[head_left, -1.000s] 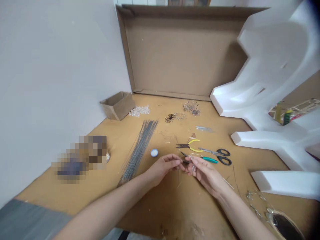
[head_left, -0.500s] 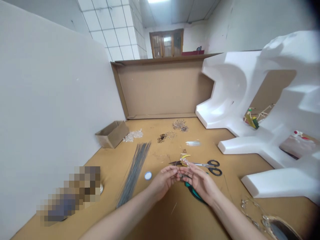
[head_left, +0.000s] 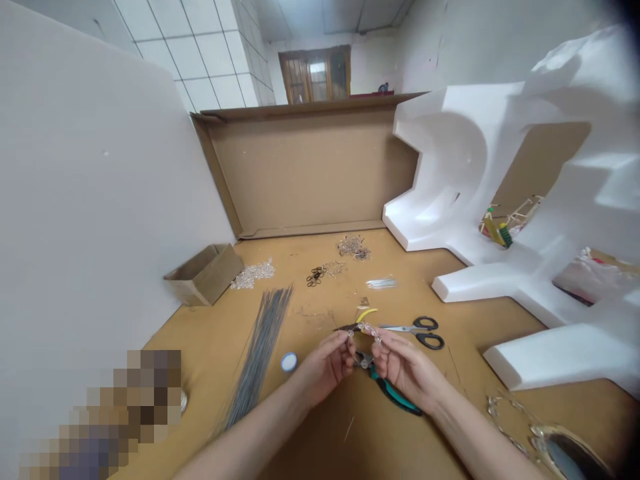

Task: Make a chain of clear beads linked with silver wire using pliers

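Between my two hands is a small loop of clear beads [head_left: 371, 329], seemingly strung on thin wire. My left hand [head_left: 325, 370] pinches its left side with thumb and fingers. The opposite side is held in the fingertips of my right hand [head_left: 407, 367]. Just beneath the hands lie pliers with teal-and-black handles [head_left: 397, 395]; their jaws are partly hidden by the loop and fingers. Scissors with black handles [head_left: 429, 341] rest beyond my right hand, near a yellow curved piece [head_left: 369, 313]. A round blue-rimmed white disc [head_left: 289, 362] sits left of my left hand.
A bundle of grey wires [head_left: 257, 360], clear beads [head_left: 254, 273], a cardboard box [head_left: 205, 275], black rings [head_left: 315, 277], small metallic pieces [head_left: 354, 247] and pale thin sticks [head_left: 381, 283] lie around. White foam [head_left: 470, 287] borders the right; a beaded oval piece [head_left: 570, 453] is nearer.
My hands have moved slightly apart, and the bead loop now shows more openly between them. The view has shifted a little; the pliers are less covered.
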### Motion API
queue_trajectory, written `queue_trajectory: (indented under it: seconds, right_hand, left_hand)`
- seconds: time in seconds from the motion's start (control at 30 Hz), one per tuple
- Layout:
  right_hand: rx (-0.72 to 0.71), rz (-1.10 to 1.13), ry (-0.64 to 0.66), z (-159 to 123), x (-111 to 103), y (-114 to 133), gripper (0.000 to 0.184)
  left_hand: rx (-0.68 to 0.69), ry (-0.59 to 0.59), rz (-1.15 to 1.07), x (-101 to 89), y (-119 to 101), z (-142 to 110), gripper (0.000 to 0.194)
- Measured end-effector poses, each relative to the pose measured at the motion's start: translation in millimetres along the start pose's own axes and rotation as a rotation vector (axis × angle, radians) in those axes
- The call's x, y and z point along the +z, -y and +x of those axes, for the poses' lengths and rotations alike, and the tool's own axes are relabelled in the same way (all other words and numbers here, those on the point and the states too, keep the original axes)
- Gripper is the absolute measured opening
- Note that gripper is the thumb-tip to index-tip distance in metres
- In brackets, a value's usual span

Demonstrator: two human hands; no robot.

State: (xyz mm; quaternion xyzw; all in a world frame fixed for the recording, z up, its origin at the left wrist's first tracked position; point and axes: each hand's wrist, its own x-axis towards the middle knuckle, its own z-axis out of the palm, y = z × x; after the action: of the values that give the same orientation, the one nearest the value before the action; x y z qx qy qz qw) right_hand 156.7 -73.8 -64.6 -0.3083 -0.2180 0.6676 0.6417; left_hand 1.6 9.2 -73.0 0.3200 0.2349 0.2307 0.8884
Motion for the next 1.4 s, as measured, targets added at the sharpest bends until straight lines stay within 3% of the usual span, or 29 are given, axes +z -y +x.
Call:
queue_trajectory:
  seconds: [0.47,0.8,0.97,1.4]
  right_hand:
    - [-0.013,-0.163,-0.005,0.6,-2.2,8.3,0.025]
    - [0.041,-0.109,-0.023,2.5,-4.1,1.6,0.02]
    - [-0.006,-0.129,-0.02,2.7,-4.2,0.5,0.019]
    - [0.05,-0.047,0.007,1.2,-3.3,1.5,0.017]
  left_hand:
    - [0.003,0.088,0.147,2.3,-1.3,0.9,0.021]
    - [0.144,0.019,0.118,-3.2,-0.9,3.5,0.013]
    - [0.154,0.008,0.127,-1.8,-2.5,4.0,0.014]
    - [0.164,0.006,0.124,0.5,-1.6,2.0,0.015]
